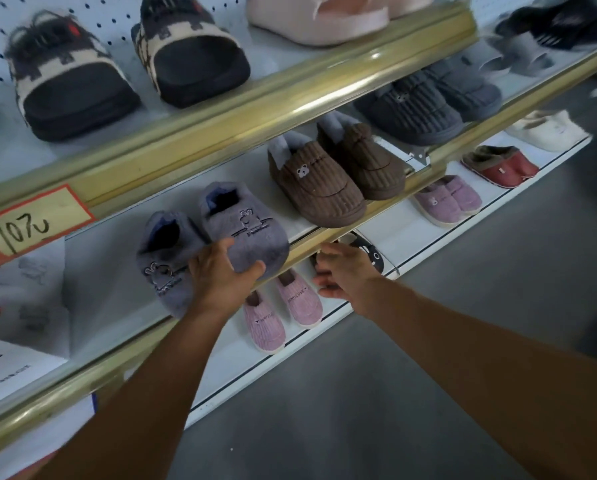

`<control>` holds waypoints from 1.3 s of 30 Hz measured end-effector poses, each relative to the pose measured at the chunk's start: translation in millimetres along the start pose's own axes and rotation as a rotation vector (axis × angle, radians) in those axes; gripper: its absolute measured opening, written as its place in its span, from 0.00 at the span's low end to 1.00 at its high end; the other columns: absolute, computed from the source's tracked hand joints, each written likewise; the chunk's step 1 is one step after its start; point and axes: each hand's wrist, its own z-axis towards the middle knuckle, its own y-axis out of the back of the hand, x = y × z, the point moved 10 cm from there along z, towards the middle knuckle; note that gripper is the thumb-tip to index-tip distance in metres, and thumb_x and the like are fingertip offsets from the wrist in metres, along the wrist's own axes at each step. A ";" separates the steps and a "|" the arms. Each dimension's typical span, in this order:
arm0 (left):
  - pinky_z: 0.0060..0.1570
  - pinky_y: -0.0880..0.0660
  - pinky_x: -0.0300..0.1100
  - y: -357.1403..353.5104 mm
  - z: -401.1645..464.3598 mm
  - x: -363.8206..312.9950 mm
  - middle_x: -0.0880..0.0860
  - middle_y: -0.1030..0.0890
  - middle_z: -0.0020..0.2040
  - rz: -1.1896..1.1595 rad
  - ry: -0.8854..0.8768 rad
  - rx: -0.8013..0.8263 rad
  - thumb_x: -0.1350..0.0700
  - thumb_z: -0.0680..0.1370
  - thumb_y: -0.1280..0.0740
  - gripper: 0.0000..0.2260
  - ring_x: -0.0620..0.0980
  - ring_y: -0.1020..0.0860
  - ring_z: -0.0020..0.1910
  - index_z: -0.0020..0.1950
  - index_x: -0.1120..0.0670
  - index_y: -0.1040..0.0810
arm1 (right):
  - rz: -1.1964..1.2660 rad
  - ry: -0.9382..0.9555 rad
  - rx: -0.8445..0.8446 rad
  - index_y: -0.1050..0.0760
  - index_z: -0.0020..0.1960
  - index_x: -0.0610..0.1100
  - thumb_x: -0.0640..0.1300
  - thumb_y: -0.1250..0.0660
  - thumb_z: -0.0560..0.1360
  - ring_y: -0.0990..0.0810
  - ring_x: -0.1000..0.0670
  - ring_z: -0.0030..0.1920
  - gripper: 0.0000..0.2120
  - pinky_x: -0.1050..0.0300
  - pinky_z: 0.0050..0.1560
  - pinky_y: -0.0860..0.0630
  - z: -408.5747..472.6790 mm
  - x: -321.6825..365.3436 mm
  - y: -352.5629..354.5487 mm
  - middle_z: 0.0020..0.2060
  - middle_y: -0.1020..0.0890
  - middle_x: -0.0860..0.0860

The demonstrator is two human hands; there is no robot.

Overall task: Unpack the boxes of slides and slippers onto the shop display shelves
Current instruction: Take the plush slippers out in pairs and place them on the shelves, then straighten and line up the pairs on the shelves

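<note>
A pair of grey-lilac fuzzy slippers [241, 223] lies on the middle shelf [110, 271], toes toward me. My left hand [221, 271] grips the toe of the right slipper of that pair, thumb underneath. My right hand [345, 271] hovers just below the shelf's gold front rail [311, 244], fingers spread and holding nothing. Behind my right hand a black slipper [370, 254] with white markings lies on the bottom shelf, partly hidden.
Brown ribbed slippers [318, 181] and dark grey ones [415, 109] sit further right on the middle shelf. Black patterned slides [186, 60] stand on the top shelf. Pink slippers [279, 313], lilac and red ones fill the bottom shelf. A price tag [30, 223] hangs at left. Grey floor lies below.
</note>
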 end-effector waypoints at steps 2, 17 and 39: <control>0.64 0.29 0.48 -13.7 -14.0 -12.3 0.57 0.23 0.64 -0.179 0.047 0.053 0.48 0.70 0.25 0.28 0.55 0.27 0.65 0.68 0.54 0.26 | 0.015 -0.001 0.037 0.26 0.64 0.42 0.37 0.43 0.82 0.19 0.46 0.41 0.13 0.52 0.45 0.20 -15.8 6.9 14.0 0.53 0.19 0.41; 0.50 0.22 0.46 -73.2 -150.1 -242.2 0.51 0.15 0.47 -0.995 0.236 0.363 0.54 0.80 0.34 0.06 0.49 0.17 0.46 0.55 0.52 0.21 | 0.148 0.227 -0.120 0.23 0.56 0.42 0.43 0.37 0.80 0.19 0.46 0.40 0.08 0.54 0.42 0.25 -165.6 89.5 255.1 0.44 0.17 0.44; 0.53 0.21 0.50 -86.0 -97.8 -635.2 0.55 0.15 0.52 -0.836 -0.215 0.610 0.53 0.80 0.34 0.09 0.53 0.16 0.50 0.58 0.54 0.21 | 0.193 0.526 -0.334 0.22 0.57 0.40 0.41 0.39 0.80 0.18 0.44 0.43 0.10 0.53 0.41 0.22 -211.1 367.1 532.6 0.48 0.16 0.40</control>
